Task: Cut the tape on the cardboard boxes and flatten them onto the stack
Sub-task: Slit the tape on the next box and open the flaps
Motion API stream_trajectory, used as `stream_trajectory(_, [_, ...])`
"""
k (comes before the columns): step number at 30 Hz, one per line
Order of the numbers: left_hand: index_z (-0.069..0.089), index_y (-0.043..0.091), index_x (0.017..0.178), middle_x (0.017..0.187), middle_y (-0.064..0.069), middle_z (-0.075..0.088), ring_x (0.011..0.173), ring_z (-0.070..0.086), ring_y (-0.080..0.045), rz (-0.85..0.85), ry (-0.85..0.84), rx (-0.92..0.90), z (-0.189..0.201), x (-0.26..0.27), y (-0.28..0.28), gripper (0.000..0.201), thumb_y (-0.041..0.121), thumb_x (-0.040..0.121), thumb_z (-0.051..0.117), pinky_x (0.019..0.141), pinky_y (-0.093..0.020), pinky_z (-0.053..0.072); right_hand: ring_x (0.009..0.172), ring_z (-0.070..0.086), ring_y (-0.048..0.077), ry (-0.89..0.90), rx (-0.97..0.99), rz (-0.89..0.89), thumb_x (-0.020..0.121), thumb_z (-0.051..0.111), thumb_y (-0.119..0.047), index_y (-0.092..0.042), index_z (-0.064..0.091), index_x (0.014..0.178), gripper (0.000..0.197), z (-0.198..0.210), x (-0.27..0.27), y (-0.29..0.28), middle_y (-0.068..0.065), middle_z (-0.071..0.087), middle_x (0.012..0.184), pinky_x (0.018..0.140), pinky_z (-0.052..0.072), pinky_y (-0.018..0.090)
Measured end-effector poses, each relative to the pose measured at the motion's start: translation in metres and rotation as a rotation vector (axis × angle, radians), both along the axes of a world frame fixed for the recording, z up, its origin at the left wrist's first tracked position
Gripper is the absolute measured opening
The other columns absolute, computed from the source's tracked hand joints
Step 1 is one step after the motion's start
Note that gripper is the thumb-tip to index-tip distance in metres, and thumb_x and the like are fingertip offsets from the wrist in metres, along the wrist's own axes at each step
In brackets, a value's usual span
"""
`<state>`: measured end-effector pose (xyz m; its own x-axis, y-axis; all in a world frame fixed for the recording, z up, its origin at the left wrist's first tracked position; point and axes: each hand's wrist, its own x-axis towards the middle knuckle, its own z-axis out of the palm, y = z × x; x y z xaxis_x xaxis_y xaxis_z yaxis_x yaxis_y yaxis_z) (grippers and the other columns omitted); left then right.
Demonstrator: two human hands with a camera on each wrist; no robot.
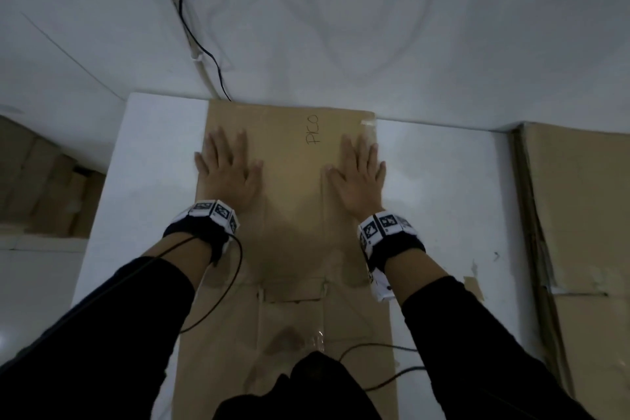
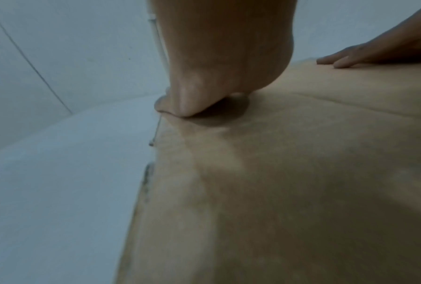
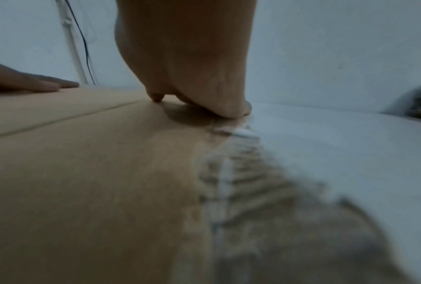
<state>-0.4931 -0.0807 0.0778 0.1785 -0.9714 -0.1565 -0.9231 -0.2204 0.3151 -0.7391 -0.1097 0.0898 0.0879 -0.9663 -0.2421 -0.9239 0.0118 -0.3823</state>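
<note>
One flattened cardboard box (image 1: 293,201) marked "PICO" lies at the centre of a white bench (image 1: 136,181), its far edge at twelve o'clock against the wall. Two hands press flat on it: the left hand (image 1: 229,170) at ten o'clock and the right hand (image 1: 358,171) at two o'clock, fingers (image 1: 218,141) straight and slightly apart, holding nothing. One upright stack of flat cardboard (image 1: 586,215) stands at three o'clock beside the bench, more brown cardboard (image 1: 41,181) lies at nine o'clock, and one black cable (image 1: 201,48) runs down the wall at twelve o'clock.
</note>
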Motion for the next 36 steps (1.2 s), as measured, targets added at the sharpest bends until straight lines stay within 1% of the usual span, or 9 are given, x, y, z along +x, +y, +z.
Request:
stream_trajectory(5, [0.026,0.008,0.151,0.155,-0.024,0.019,0.143,0.017,-0.041,0.042,0.129,-0.085,0.009,0.010,0.034,0.056,0.026,0.098,0.032,0.115,-0.054,0.014,0.150,0.014,0.032,-0.254,-0.123,-0.111,0.101,0.048,-0.014,-0.014,0.019,0.156,0.063,0.004,-0.025,0.037,0.013,0.009,0.164,0.121,0.019,0.051])
stream_trajectory(8, [0.042,0.008,0.140,0.139,-0.024,0.041,0.121,0.041,-0.041,0.268,0.097,-0.167,0.006,-0.002,0.088,0.055,0.022,0.088,0.048,0.100,-0.051,0.034,0.135,0.036,0.035,-0.178,-0.198,-0.278,0.097,0.055,-0.017,-0.012,0.038,0.148,0.054,0.009,-0.035,0.100,0.015,0.035,0.152,0.111,0.030,0.049])
stream_trajectory(13, [0.045,0.004,0.128,0.125,-0.023,0.043,0.114,0.042,-0.040,0.636,0.184,0.003,0.036,-0.019,0.150,0.063,0.039,0.082,0.070,0.087,-0.053,0.040,0.107,0.057,0.028,-0.289,-0.168,-0.556,0.093,0.060,-0.037,-0.016,0.055,0.122,0.036,0.009,-0.047,0.180,0.007,0.059,0.116,0.092,0.048,0.046])
stream_trajectory(16, [0.051,-0.002,0.115,0.118,-0.025,0.049,0.109,0.048,-0.041,0.655,0.319,0.075,0.033,-0.006,0.164,0.064,0.046,0.079,0.071,0.086,-0.051,0.044,0.097,0.062,0.029,-0.335,-0.130,-0.611,0.095,0.055,-0.041,-0.011,0.060,0.112,0.035,0.004,-0.049,0.197,0.009,0.064,0.103,0.087,0.052,0.047])
stream_trajectory(20, [0.049,0.003,0.064,0.069,-0.014,0.055,0.079,0.057,-0.035,0.443,0.599,0.126,0.044,0.021,0.183,0.050,0.044,0.090,0.060,0.073,-0.036,0.042,0.093,0.060,0.038,-0.349,-0.044,-0.594,0.097,0.049,-0.040,-0.005,0.063,0.093,0.038,0.019,-0.058,0.211,0.017,0.060,0.090,0.075,0.043,0.034])
stream_trajectory(25, [0.049,0.008,0.113,0.105,-0.005,0.055,0.099,0.054,-0.026,0.301,0.799,0.132,0.065,0.017,0.243,0.027,0.031,0.099,0.049,0.081,-0.034,0.041,0.099,0.058,0.030,-0.479,-0.069,-0.524,0.095,0.032,-0.065,-0.004,0.058,0.121,0.071,0.028,-0.055,0.264,0.011,0.058,0.104,0.078,0.039,0.030])
stream_trajectory(27, [0.047,0.004,0.115,0.108,-0.007,0.056,0.100,0.055,-0.026,0.302,0.816,0.080,0.068,0.009,0.272,0.027,0.027,0.100,0.048,0.079,-0.033,0.040,0.097,0.058,0.024,-0.551,-0.122,-0.534,0.090,0.025,-0.074,-0.001,0.058,0.121,0.086,0.028,-0.050,0.290,0.010,0.063,0.107,0.086,0.043,0.031])
stream_trajectory(31, [0.047,0.011,0.120,0.108,-0.005,0.059,0.095,0.055,-0.022,0.249,0.823,-0.051,0.085,-0.012,0.314,0.026,0.029,0.102,0.043,0.081,-0.031,0.040,0.105,0.061,0.027,-0.497,-0.164,-0.595,0.104,0.040,-0.032,-0.009,0.059,0.124,0.037,0.042,-0.047,0.330,0.011,0.066,0.114,0.097,0.046,0.036])
stream_trajectory(36, [0.046,0.019,0.117,0.104,0.000,0.059,0.094,0.058,-0.021,0.143,0.861,-0.162,0.116,-0.040,0.319,0.018,0.029,0.102,0.041,0.078,-0.030,0.041,0.092,0.063,0.023,-0.534,-0.332,-0.642,0.093,0.027,-0.070,-0.009,0.062,0.116,0.073,0.067,-0.073,0.344,0.009,0.067,0.101,0.089,0.051,0.038])
